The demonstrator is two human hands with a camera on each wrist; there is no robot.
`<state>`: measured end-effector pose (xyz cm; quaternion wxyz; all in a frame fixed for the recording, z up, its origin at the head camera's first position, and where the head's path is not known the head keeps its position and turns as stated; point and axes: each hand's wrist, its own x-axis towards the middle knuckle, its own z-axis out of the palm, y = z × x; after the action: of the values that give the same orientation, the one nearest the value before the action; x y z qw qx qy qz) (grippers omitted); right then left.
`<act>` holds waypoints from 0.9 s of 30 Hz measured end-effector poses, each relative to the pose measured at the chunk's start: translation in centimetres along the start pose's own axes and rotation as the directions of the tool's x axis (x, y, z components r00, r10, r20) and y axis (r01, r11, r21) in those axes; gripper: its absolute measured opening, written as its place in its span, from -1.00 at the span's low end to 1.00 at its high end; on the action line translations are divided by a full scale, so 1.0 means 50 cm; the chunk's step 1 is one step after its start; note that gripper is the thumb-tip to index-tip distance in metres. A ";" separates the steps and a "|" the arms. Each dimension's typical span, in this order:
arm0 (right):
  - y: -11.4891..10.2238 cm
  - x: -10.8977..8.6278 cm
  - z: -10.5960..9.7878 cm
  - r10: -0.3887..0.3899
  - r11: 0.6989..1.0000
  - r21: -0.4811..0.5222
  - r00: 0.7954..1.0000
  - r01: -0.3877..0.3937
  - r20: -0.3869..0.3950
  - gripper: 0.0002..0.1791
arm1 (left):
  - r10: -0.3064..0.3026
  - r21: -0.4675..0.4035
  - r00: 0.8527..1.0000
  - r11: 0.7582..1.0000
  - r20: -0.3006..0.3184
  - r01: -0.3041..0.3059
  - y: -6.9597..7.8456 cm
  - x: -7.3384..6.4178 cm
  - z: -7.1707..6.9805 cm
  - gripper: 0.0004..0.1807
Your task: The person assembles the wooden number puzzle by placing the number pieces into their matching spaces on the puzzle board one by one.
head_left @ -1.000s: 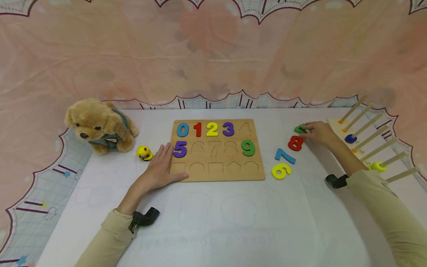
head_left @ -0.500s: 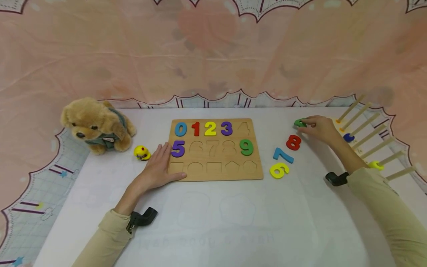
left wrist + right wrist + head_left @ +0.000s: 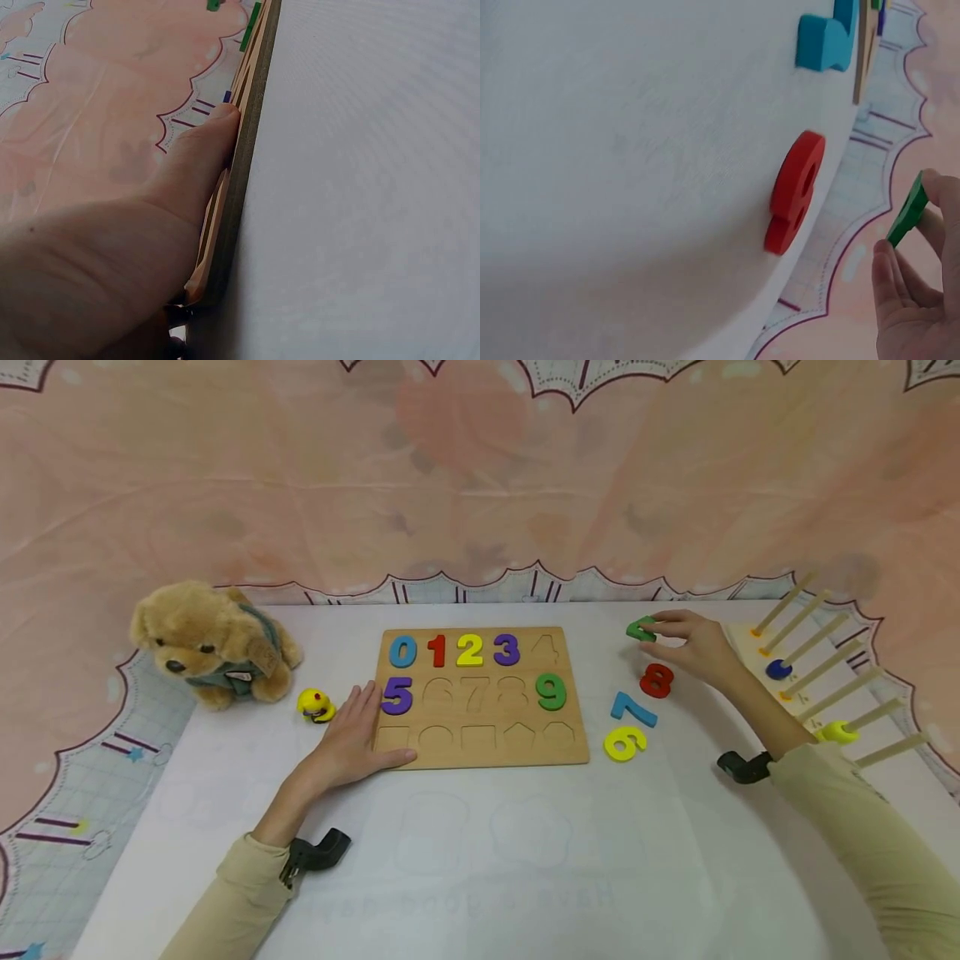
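Fingertips [image 3: 885, 253] of the right hand [image 3: 693, 647] pinch the 4 [image 3: 639, 629] at the 8's [image 3: 657, 680] 11 o'clock, best held level while the flat left hand [image 3: 352, 742] steadies the board's [image 3: 487, 716] 9 o'clock edge.

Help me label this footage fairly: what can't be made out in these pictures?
Head view: part of the green number piece, covered by the fingers of the right hand.
Right wrist view: part of the blue 7, cut off by the top edge.
Left wrist view: numerals on the wooden board, unreadable nearly edge-on.
Head view: any print on the patch on the plush dog, too small.
Head view: lettering on the white table, too faint.
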<state>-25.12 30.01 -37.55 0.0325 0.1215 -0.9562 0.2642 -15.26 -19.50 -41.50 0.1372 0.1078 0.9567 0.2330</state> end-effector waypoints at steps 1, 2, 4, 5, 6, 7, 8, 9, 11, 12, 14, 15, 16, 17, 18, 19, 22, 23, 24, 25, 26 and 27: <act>-0.005 0.000 0.001 -0.026 1.000 0.006 1.000 0.026 -0.004 -0.55 | -0.001 0.002 1.000 1.000 -0.002 0.001 -0.001 0.000 0.000 0.29; -0.010 0.001 0.003 -0.046 0.999 0.012 0.999 0.046 -0.005 -0.56 | -0.003 0.002 1.000 1.000 -0.002 0.003 -0.001 0.000 0.000 0.29; -0.018 0.002 0.006 -0.080 0.996 0.037 0.997 0.081 -0.009 -0.58 | -0.002 0.004 1.000 1.000 -0.002 0.002 -0.002 0.001 0.000 0.30; -0.020 0.003 0.008 -0.099 0.994 0.049 0.995 0.099 -0.011 -0.59 | -0.001 0.004 1.000 1.000 -0.002 0.001 -0.003 0.002 0.000 0.30; -0.022 0.003 0.010 -0.113 0.992 0.057 0.993 0.114 -0.013 -0.60 | 0.001 0.004 1.000 1.000 -0.002 -0.001 -0.003 0.002 0.000 0.30; -0.024 0.003 0.012 -0.123 0.990 0.064 0.992 0.124 -0.015 -0.61 | 0.003 0.004 1.000 1.000 -0.002 -0.003 -0.003 0.003 0.000 0.30; -0.026 0.004 0.015 -0.130 0.989 0.069 0.991 0.131 -0.015 -0.61 | 0.006 0.004 1.000 1.000 -0.001 -0.006 -0.003 0.002 0.000 0.30; -0.029 0.004 0.016 -0.138 0.988 0.070 0.990 0.139 -0.013 -0.61 | 0.008 0.006 1.000 1.000 -0.002 -0.008 -0.003 0.003 0.001 0.30; -0.035 0.005 0.019 -0.156 0.985 0.071 0.988 0.156 -0.005 -0.62 | 0.007 0.006 1.000 1.000 -0.003 -0.007 -0.003 0.003 0.002 0.29; -0.038 0.006 0.020 -0.161 0.984 0.072 0.987 0.161 0.001 -0.62 | 0.006 0.007 1.000 1.000 -0.003 -0.006 -0.003 0.002 0.002 0.29; -0.043 0.007 0.022 -0.176 0.982 0.075 0.984 0.175 0.011 -0.63 | 0.004 0.008 1.000 1.000 -0.003 -0.004 -0.003 0.002 0.002 0.29; -0.046 0.009 0.024 -0.186 0.980 0.078 0.982 0.184 0.016 -0.63 | 0.003 0.007 1.000 1.000 -0.003 -0.003 -0.003 0.002 0.003 0.29; -0.048 0.010 0.027 -0.197 0.977 0.085 0.980 0.195 0.020 -0.64 | 0.003 0.007 1.000 1.000 -0.002 -0.002 -0.003 0.002 0.003 0.29; -0.049 0.013 0.029 -0.212 0.973 0.094 0.977 0.209 0.025 -0.64 | 0.003 0.006 1.000 1.000 -0.002 -0.003 -0.002 0.002 0.003 0.29; -0.051 0.015 0.032 -0.223 0.971 0.099 0.974 0.219 0.030 -0.64 | 0.003 0.006 1.000 1.000 -0.002 -0.003 -0.002 0.001 0.002 0.29; -0.054 0.017 0.035 -0.234 0.968 0.104 0.971 0.229 0.038 -0.65 | 0.004 0.007 1.000 1.000 -0.002 -0.004 -0.002 0.001 0.002 0.29; -0.062 0.027 0.044 -0.262 0.960 0.125 0.962 0.252 0.074 -0.65 | 0.000 0.006 1.000 1.000 -0.002 0.000 -0.002 0.002 0.002 0.30; -0.065 0.031 0.048 -0.273 0.957 0.127 0.958 0.262 0.088 -0.66 | -0.001 0.005 1.000 1.000 -0.003 0.001 -0.003 0.002 0.002 0.30; -0.069 0.034 0.051 -0.283 0.954 0.128 0.954 0.270 0.101 -0.66 | -0.002 0.004 1.000 1.000 -0.003 0.002 -0.003 0.002 0.003 0.30; -0.074 0.038 0.054 -0.295 0.951 0.130 0.948 0.280 0.116 -0.67 | -0.002 0.005 1.000 1.000 -0.004 0.002 -0.003 0.002 0.003 0.31; -0.078 0.043 0.058 -0.305 0.948 0.134 0.944 0.288 0.128 -0.68 | -0.004 0.006 1.000 1.000 -0.004 0.004 -0.003 0.002 0.002 0.31; -0.083 0.048 0.061 -0.315 0.945 0.136 0.939 0.296 0.140 -0.69 | -0.005 0.007 1.000 1.000 -0.003 0.005 -0.003 0.002 0.002 0.31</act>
<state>-26.38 24.50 -37.81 -0.0107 0.2911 -0.9087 0.2990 -15.36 -19.54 -41.67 0.1362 0.1054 0.9580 0.2292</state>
